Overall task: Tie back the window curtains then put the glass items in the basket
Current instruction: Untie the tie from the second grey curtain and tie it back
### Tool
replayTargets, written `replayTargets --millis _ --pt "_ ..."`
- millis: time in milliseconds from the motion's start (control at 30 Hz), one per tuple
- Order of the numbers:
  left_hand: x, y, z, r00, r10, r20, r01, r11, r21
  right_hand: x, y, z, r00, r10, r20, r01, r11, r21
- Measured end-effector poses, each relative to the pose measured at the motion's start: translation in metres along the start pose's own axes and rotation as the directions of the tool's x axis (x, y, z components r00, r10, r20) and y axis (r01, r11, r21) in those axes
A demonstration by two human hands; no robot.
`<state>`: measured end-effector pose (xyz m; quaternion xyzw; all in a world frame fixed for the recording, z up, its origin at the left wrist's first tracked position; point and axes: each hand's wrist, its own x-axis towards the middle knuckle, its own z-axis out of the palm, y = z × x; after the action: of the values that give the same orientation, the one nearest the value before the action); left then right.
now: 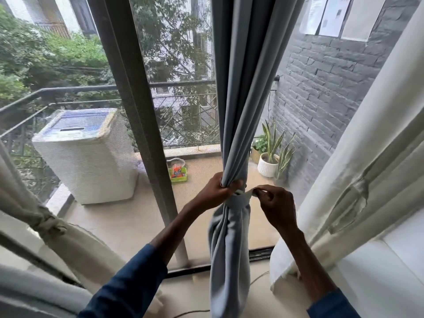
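Observation:
A grey-blue curtain (238,92) hangs in the middle of the window, bunched into a narrow column. A band of the same cloth, the tieback (239,200), circles it at waist height. My left hand (218,189) grips the gathered folds just above the band. My right hand (276,206) pinches the band's free end beside the curtain. On the left, a cream curtain (20,198) is held back by a knotted tie (49,222). No glass items or basket are in view.
A white sheer curtain (358,171) hangs loose on the right. Behind the window's dark frame post (142,125) lies a balcony with a covered washing machine (85,154), a small green tray (179,174) and potted plants (270,154). A cable (259,277) lies on the floor.

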<state>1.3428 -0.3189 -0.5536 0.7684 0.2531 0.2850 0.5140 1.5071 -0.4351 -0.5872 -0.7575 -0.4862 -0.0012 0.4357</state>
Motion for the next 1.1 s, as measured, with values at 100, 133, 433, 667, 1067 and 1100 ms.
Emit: replayTargets --millis 100,133,433,667,1067,1100 --pt "0.001 0.001 0.002 1.000 0.002 0.017 -0.003 1.000 0.026 -0.004 0.005 0.008 0.977 0.176 0.121 -0.205 0.930 0.304" --pt "0.001 -0.001 0.002 1.000 0.002 0.029 -0.003 0.999 0.035 -0.005 0.006 0.010 0.953 0.228 0.201 -0.296 0.845 0.444" --pt "-0.003 0.002 -0.012 0.982 -0.064 0.175 0.031 0.982 0.186 0.009 -0.016 0.005 0.792 0.504 0.345 -0.499 0.208 0.841" --pt "-0.006 -0.003 -0.025 0.989 -0.090 0.116 0.056 0.963 0.265 0.026 -0.019 0.002 0.788 0.503 0.354 -0.463 0.108 0.880" --pt "0.001 -0.003 -0.025 0.991 -0.118 0.059 0.098 0.957 0.272 -0.006 -0.046 0.000 0.940 -0.118 -0.320 0.199 0.951 0.236" --pt "0.002 -0.002 -0.024 0.992 -0.113 0.055 0.094 0.957 0.276 -0.008 -0.047 -0.001 0.942 -0.098 -0.322 0.183 0.952 0.244"
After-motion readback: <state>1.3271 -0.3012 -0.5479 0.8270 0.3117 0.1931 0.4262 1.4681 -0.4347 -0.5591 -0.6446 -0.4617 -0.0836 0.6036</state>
